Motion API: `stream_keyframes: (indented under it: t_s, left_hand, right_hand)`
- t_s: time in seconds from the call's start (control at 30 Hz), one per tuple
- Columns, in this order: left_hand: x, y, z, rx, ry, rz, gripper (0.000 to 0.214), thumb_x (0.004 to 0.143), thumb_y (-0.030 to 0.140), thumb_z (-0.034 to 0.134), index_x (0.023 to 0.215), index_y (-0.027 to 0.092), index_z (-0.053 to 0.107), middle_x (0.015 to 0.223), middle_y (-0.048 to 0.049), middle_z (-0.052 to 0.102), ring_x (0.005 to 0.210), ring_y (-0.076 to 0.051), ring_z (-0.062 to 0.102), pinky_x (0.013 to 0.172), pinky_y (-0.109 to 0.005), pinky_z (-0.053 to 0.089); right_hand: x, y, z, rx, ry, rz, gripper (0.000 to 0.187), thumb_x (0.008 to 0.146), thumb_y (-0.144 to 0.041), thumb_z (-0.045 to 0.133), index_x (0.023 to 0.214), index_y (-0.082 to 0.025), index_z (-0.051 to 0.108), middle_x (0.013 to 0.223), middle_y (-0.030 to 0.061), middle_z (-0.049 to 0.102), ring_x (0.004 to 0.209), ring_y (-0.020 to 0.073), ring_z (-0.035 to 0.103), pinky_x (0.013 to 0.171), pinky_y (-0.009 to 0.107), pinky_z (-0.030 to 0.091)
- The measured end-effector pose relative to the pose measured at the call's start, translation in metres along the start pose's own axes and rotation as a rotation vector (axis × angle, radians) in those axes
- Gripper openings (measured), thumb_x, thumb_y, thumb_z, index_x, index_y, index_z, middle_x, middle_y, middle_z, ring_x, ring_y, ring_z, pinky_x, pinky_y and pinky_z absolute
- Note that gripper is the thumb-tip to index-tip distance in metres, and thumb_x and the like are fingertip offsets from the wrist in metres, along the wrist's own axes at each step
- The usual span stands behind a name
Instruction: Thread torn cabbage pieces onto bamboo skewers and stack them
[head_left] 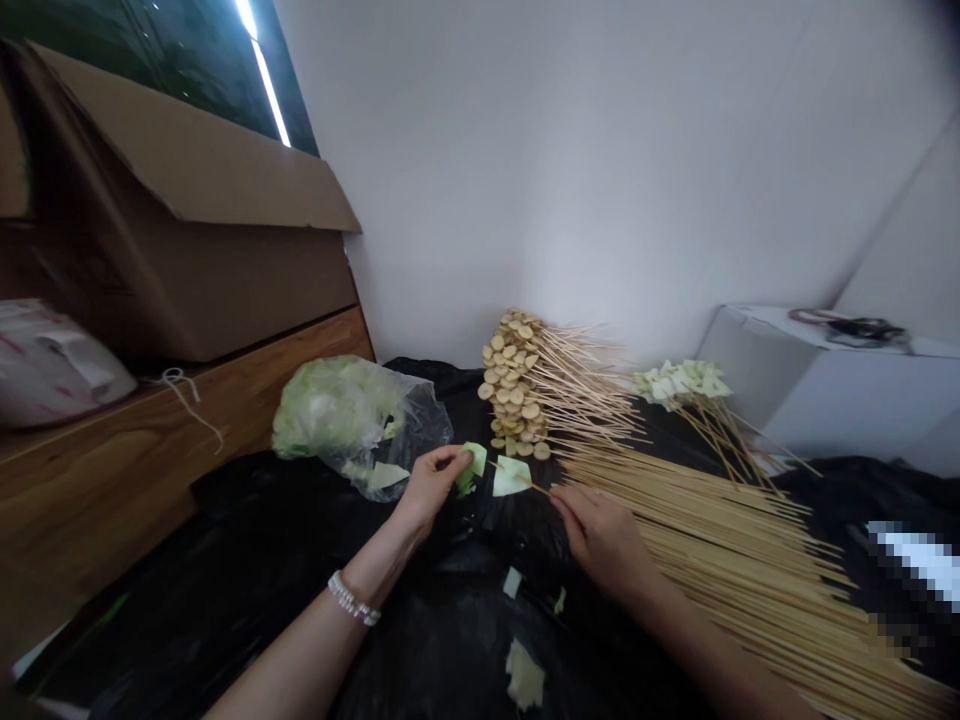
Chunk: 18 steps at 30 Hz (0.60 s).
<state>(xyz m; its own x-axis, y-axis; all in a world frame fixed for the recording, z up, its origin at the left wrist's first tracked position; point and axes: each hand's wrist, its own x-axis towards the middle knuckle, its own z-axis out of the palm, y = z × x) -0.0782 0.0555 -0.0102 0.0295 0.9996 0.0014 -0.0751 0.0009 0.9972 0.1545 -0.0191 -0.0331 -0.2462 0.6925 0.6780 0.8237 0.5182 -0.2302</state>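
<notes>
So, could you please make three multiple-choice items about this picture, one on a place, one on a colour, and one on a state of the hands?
1. Where does the clear bag of cabbage lie?
A. Left of the left hand
B. On the white box
C. On top of the bare skewers

2. What colour is the sheet covering the work surface?
A. White
B. Black
C. Red

3. What does the right hand hold?
A. Nothing
B. A knife
C. A skewer with a cabbage piece on it

Answers:
1 A, the bag sits up and left of the left hand.
2 B, the plastic sheet is black all around the hands.
3 C, the skewer runs from the right fingers through a pale green piece, while the left hand pinches another piece.
</notes>
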Motion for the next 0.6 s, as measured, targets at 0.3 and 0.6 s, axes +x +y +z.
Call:
stream_keyframes:
  t_s: [0.3, 0.6]
  left_hand:
    - [0.0017, 0.0055, -0.0005, -0.181, 0.03, -0.17, 0.034, 0.059, 0.039, 0.085, 0.079, 0.017, 0.068, 0.086, -0.0051, 0.07, 0.082, -0.019, 0.067, 0.068, -0.026, 0.052]
    - [0.0043, 0.0016, -0.002, -0.336, -0.015, -0.152, 0.024, 0.061, 0.028, 0.085, 0.074, 0.014, 0.071, 0.088, -0.0072, 0.068, 0.091, -0.019, 0.062, 0.087, -0.035, 0.051]
  right_hand:
    - [0.0004, -0.001, -0.0011, -0.01, -0.014, 0.016, 0.027, 0.098, -0.02, 0.04, 0.094, -0.018, 0.067, 0.089, 0.007, 0.07, 0.08, 0.016, 0.065, 0.075, 0.027, 0.049]
    - [0.0, -0.0008, -0.0013, -0.006, -0.019, 0.015, 0.026, 0.098, -0.02, 0.041, 0.095, -0.018, 0.066, 0.09, 0.0072, 0.07, 0.081, 0.0161, 0.064, 0.077, 0.027, 0.047]
